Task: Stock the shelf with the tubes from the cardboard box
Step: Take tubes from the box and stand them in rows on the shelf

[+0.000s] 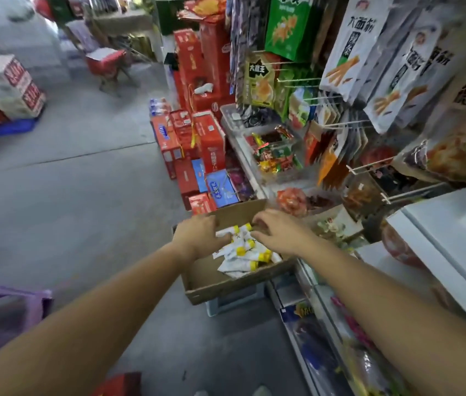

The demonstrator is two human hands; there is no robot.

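Observation:
A brown cardboard box point(214, 284) stands open on the floor beside the shelf point(306, 270). Inside lie several white tubes with yellow caps point(243, 252) in a loose heap. My left hand point(197, 232) reaches into the box from the left, with its fingers curled down over the tubes at the far end. My right hand point(277, 230) reaches in from the right, fingers bent onto the same pile. Whether either hand has closed round a tube is hidden by the fingers.
Red and blue gift cartons point(194, 144) are stacked on the floor behind the box. Snack bags point(354, 52) hang on hooks to the right above clear sweet bins point(274, 155). A white chest freezer point(454, 241) stands at right. A purple stool point(9, 312) sits at lower left.

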